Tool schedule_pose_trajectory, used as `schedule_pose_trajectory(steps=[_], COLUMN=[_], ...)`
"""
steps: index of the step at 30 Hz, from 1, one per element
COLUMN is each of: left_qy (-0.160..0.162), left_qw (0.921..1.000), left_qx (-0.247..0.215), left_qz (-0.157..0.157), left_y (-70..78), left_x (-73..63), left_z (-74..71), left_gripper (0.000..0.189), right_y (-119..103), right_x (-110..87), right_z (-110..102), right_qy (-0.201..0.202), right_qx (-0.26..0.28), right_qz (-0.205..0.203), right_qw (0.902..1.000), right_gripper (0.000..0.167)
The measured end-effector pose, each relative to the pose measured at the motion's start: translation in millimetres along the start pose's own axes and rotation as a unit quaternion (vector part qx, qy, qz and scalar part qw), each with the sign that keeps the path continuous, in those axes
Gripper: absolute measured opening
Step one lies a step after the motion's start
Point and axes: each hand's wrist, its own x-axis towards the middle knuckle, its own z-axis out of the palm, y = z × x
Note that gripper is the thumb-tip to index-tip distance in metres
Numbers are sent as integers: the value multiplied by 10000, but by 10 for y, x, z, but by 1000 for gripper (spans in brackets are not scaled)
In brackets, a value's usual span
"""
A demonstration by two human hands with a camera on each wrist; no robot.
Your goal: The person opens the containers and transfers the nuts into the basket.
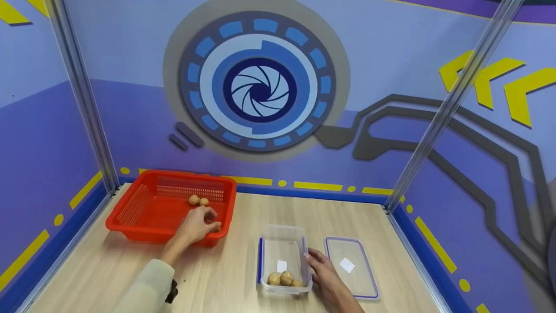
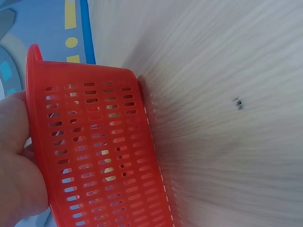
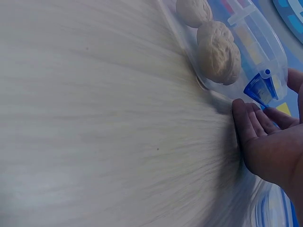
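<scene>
In the head view, my left hand (image 1: 197,224) reaches into the red plastic basket (image 1: 173,237) at its near right corner. Its bent fingers and thumb meet over a walnut (image 1: 218,229), mostly hidden beneath them. Two more walnuts (image 1: 198,200) lie farther back in the basket. My right hand (image 1: 323,271) holds the right side of a clear plastic food box (image 1: 284,243), thumb at the rim. Several walnuts (image 1: 286,278) sit at the box's near end. The right wrist view shows the fingers (image 3: 244,118) beside the box's blue-edged latch (image 3: 261,90).
A clear lid (image 1: 354,278) with a blue seal lies flat, right of the box. The pale wooden table (image 1: 234,269) is bounded by printed panels and metal posts (image 1: 397,187). A small dark speck (image 2: 238,102) marks the tabletop near the basket.
</scene>
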Motion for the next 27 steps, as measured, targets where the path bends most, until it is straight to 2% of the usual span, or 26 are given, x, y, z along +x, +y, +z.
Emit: schedule_pose_trajectory(steps=[8,12,18,22,27], left_qy=[196,358,375,186,-268], left_qw=[9994,9984,9957,9901,9827], left_qx=[-175,-102,146,205,236], left_qz=[244,425,836,1378,1815], left_y=[-2,76,430,677,925], left_x=[-6,-4,-28,-69,-160], left_z=[-4,-2,55,190,401], left_gripper=[31,36,46,46,47], right_y=[7,10,17,9,10], right_x=[7,4,-5,-6,-6], right_z=[-10,-11,-22,-30,-37], right_qy=[-42,-56,-38,-65,-198], right_qx=[17,43,77,42,50], right_qz=[-45,-20,-34,-74,-84], right_qw=[10000,10000,10000,9999,9998], right_gripper=[71,71,72,70,72])
